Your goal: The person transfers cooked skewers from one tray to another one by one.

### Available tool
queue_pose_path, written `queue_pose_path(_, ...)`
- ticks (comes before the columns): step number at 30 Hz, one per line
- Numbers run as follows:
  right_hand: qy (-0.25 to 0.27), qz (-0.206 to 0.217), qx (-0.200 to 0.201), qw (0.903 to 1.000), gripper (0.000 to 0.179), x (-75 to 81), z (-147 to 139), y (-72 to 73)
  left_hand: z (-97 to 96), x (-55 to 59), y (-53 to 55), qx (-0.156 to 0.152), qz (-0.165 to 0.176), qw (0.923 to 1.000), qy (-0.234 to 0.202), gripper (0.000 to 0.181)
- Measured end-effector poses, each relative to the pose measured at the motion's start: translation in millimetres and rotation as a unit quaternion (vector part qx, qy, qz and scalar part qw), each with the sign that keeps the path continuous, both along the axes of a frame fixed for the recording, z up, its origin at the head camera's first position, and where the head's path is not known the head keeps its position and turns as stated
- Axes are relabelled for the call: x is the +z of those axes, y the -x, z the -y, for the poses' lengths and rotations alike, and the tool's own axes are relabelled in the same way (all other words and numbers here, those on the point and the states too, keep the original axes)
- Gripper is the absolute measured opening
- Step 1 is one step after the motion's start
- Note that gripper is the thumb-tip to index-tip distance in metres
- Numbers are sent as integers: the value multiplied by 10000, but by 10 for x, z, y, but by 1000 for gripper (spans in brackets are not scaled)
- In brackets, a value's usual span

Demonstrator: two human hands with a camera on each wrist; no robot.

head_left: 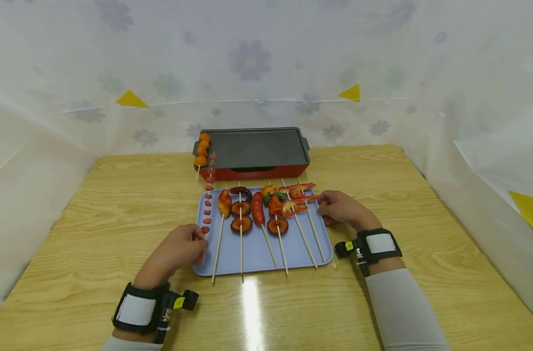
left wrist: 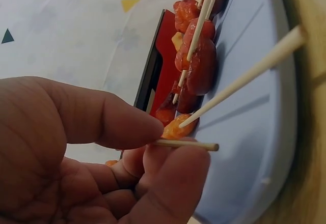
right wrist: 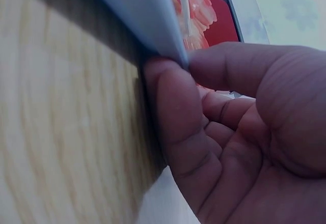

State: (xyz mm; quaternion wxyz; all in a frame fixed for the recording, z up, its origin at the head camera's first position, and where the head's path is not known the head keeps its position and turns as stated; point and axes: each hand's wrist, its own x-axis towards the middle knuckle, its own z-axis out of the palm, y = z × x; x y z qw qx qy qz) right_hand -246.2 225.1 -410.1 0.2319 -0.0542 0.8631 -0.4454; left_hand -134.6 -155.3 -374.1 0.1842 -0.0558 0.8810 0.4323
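My left hand [head_left: 181,249] pinches the bare lower end of a skewer of small red meat pieces [head_left: 208,196] between thumb and fingertips. That skewer slants over the tray's left edge, its far tip overlapping the grill's front in the head view. The stick's end [left wrist: 188,144] pokes out past my thumb in the left wrist view. At the right side, my right hand [head_left: 342,209] grips the rim of the light blue tray [head_left: 257,265], thumb above and a finger beneath. On the tray lie several skewers, among them a sausage [head_left: 258,208], mushroom slices [head_left: 241,224] and shrimp [head_left: 294,206].
Behind the tray stands a red grill with a dark flat plate [head_left: 257,147]. A skewer of orange balls [head_left: 202,149] rests on the plate's left end. The wooden table [head_left: 117,204] extends to both sides, and a patterned white sheet [head_left: 249,63] hangs behind it.
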Motion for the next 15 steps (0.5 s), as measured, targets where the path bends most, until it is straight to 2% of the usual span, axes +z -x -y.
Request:
queue_pose_path(7,66,45,-23,10000,27,-11,2,1,8,-41,-46,-161,-26,9994,312,8)
queue_pose_path(15,113,52,-1,9999,28,-15,-19,13,2,-2,-70,-160,117,9986,494,9)
